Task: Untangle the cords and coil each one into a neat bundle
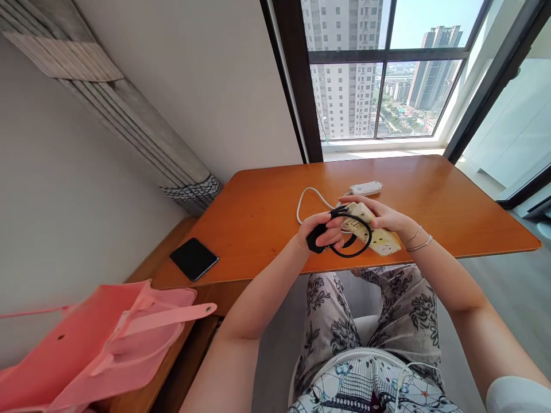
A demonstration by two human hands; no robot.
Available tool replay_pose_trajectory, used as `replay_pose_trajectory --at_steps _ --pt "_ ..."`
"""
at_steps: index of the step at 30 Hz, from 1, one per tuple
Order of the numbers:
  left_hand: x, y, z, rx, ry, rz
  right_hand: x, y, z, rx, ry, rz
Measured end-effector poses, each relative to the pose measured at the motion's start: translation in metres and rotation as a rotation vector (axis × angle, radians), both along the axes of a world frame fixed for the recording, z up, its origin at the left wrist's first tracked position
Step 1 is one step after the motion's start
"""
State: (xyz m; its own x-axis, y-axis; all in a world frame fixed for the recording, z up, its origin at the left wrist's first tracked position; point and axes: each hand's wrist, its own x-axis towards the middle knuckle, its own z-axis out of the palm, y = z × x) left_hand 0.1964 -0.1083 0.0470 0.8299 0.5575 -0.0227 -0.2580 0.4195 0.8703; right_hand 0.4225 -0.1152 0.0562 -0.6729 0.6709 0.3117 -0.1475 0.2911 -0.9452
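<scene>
Cable (371,232), black and looped, sits bunched in our left hand (322,227), whose fingers close around it beside a black block (316,240). Our right hand (384,217) grips a yellowed power strip (384,243) from its far side, thumb on the socketed face; we cannot tell whether that strip touches the surface (258,229) below. The loop overlaps the strip's left end, near the front edge. Just beyond our hands lies a white power strip (365,188), with a white cord (298,209) curving to its left. Well apart, at our left, a dark-screened phone (193,259) lies near an open pink bag (103,338).
</scene>
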Motion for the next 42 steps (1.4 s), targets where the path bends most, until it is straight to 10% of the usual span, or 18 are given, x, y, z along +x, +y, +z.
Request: replay_pose_trajectory --at_steps 9,17,24,35,42 --pt "-0.008 0.008 0.006 0.000 0.130 -0.106 0.016 -0.001 0.023 0.090 -0.446 -0.006" --pt "-0.006 -0.003 -0.016 -0.124 0.025 -0.106 0.013 -0.005 0.028 0.711 -0.586 -0.455" --pt "0.007 -0.011 -0.028 -0.167 -0.001 -0.285 0.011 -0.006 0.016 0.914 -0.520 -0.519" --pt "0.003 -0.006 -0.025 -0.018 0.108 -0.280 0.001 -0.014 0.002 0.223 -0.223 -0.141" --pt "-0.005 0.001 0.013 0.215 0.119 -0.170 -0.004 -0.006 0.004 0.249 -0.203 -0.211"
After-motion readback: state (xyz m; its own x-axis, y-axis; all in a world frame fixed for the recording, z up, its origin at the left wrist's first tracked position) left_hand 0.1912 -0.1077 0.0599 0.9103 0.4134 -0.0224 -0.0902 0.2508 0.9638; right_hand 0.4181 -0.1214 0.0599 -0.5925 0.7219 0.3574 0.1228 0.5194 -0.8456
